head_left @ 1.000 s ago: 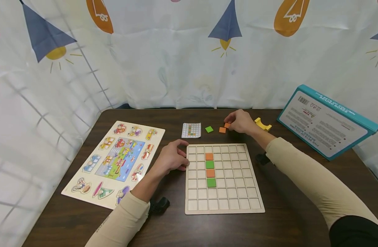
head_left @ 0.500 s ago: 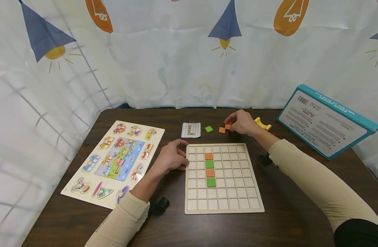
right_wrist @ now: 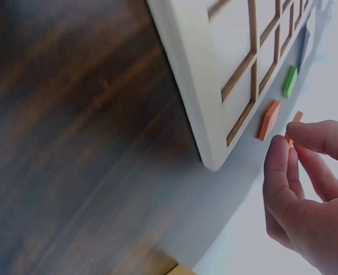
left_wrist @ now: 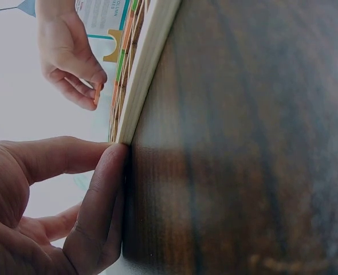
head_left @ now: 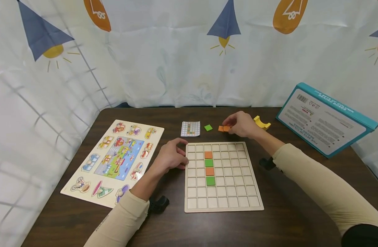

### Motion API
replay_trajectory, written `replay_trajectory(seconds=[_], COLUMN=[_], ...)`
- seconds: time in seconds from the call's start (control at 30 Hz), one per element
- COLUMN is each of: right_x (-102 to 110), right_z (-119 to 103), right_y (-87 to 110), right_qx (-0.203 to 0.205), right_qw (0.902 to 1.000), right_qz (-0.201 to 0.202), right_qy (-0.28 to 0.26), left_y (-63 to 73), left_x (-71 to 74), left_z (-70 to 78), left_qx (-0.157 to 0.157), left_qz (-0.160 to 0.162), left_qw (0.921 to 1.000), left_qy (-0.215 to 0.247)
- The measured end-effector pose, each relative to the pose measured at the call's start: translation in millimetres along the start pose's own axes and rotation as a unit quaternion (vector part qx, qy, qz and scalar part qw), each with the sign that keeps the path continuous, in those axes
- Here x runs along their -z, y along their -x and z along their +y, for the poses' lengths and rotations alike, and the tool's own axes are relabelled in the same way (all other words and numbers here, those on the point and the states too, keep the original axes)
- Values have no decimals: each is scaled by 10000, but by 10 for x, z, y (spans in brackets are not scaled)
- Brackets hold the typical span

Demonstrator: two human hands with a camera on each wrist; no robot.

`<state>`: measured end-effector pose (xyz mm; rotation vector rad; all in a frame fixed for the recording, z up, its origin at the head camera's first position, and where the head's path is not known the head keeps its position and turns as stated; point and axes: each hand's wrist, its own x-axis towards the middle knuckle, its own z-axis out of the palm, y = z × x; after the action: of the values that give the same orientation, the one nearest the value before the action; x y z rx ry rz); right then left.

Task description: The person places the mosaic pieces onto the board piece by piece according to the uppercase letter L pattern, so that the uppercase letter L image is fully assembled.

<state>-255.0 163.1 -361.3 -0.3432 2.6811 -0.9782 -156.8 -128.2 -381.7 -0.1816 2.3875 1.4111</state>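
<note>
A square wooden grid board [head_left: 224,209] carries a column of four alternating tiles, orange and green, such as the lowest green tile [head_left: 210,180]. My left hand [head_left: 171,156] pinches the board's left edge near the far corner; the left wrist view shows thumb and finger meeting on its rim [left_wrist: 149,69]. Beyond the board, my right hand [head_left: 242,125] pinches an orange tile [right_wrist: 298,116] by its edges. In the head view that tile borders a loose orange tile [head_left: 221,128] on the table. A green tile [head_left: 208,127] lies farther left.
Left of the green tile is a small printed grid card [head_left: 190,129]. A vehicle peg puzzle [head_left: 111,164] lies by my left arm. Behind my right hand sit a yellow curved piece [head_left: 261,123] and a teal-edged box [head_left: 323,118] standing tilted.
My right hand has shifted slightly toward me and left, bringing its orange tile up to the loose orange one. My left hand stays at the board's edge.
</note>
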Motion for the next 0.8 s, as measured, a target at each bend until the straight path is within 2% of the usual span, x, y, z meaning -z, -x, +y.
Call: replay_trajectory(seconds=[0.8], right_x=[-177], right_z=[-179], right_y=[446], right_qx=[295], right_qw=[9993], right_qz=[-205], right_qy=[-95], left_y=[8], left_x=[9], left_z=[8], left_qx=[-62], left_qz=[-40], left_qw=[10000], left_qy=[16])
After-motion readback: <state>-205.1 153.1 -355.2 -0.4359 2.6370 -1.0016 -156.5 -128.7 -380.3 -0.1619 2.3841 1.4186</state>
